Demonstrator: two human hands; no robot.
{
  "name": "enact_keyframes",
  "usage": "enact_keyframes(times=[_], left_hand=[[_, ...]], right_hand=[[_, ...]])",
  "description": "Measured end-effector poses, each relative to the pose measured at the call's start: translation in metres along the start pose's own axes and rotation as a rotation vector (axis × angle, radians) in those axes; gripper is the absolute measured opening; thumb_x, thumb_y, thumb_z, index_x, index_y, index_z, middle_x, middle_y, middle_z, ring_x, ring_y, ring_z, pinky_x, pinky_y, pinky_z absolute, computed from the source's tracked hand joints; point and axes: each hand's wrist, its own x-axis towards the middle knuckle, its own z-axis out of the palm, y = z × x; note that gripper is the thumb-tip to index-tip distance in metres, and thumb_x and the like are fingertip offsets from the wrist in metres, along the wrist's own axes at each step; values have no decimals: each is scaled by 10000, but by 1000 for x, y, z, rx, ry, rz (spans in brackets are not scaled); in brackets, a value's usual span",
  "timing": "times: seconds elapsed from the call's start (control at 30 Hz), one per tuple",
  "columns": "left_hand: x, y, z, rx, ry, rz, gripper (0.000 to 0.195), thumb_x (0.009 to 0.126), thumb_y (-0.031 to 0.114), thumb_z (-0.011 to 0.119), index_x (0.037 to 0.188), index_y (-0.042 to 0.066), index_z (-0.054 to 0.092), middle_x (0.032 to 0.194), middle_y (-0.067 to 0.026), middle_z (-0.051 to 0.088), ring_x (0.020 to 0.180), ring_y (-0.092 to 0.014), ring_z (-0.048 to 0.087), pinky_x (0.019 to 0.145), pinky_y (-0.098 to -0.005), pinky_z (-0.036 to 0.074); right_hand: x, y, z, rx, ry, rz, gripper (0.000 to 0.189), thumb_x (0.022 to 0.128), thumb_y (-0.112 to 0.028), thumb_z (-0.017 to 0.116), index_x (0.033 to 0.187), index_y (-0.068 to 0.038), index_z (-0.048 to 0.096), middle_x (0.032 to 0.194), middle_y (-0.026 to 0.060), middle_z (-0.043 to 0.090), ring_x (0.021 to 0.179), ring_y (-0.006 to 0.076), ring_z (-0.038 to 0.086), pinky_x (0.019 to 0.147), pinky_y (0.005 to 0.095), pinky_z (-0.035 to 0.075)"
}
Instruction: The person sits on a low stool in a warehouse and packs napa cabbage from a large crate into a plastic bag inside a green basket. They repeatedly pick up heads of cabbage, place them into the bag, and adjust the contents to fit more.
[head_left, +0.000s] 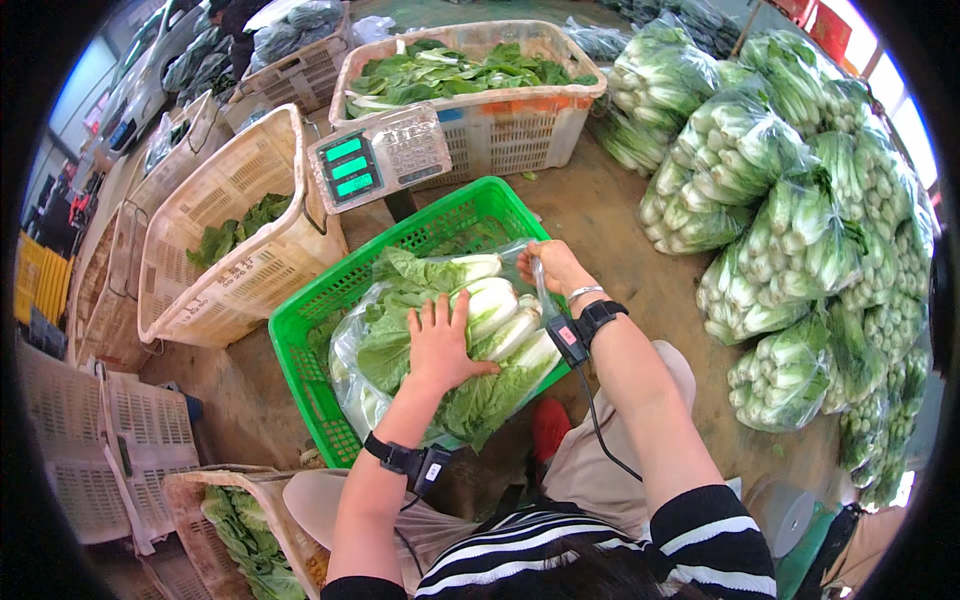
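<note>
A clear plastic bag (351, 339) of leafy Chinese cabbages (491, 304) lies in a green plastic basket (296, 367) in front of me. My left hand (440, 341) rests flat on the leaves, fingers spread. The pale stem ends point toward my right side. At the bag's right edge, my right hand (553, 264) grips the gathered plastic film (538, 277). Just behind the basket stands a digital scale display (379, 157) with lit green panels.
Beyond the scale, a white plastic crate (517, 105) holds loose greens. Another crate (247, 244) at left has a few leaves inside. A crate of cabbage leaves (247, 536) stands at lower left. Filled vegetable bags (795, 232) are piled along the right. A person (238, 34) is partly visible at upper left.
</note>
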Motion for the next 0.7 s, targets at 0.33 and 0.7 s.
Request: enact_keyframes(times=[0.33, 0.7], left_hand=[[14, -10, -2, -13, -200, -49, 1131, 491, 665, 678, 1352, 102, 207, 1238, -212, 409, 1144, -358, 411, 962, -457, 311], [43, -15, -19, -124, -234, -93, 1082, 488, 643, 690, 1315, 62, 305, 1254, -230, 421, 1174, -375, 387, 1000, -474, 246]], right_hand=[[-42, -44, 22, 123, -506, -49, 166, 784, -33, 551, 948, -11, 547, 657, -47, 465, 461, 33, 348, 393, 171, 261], [-119, -56, 10, -348, -556, -117, 136, 826, -134, 559, 862, -3, 543, 657, -7, 521, 487, 76, 463, 435, 214, 373]])
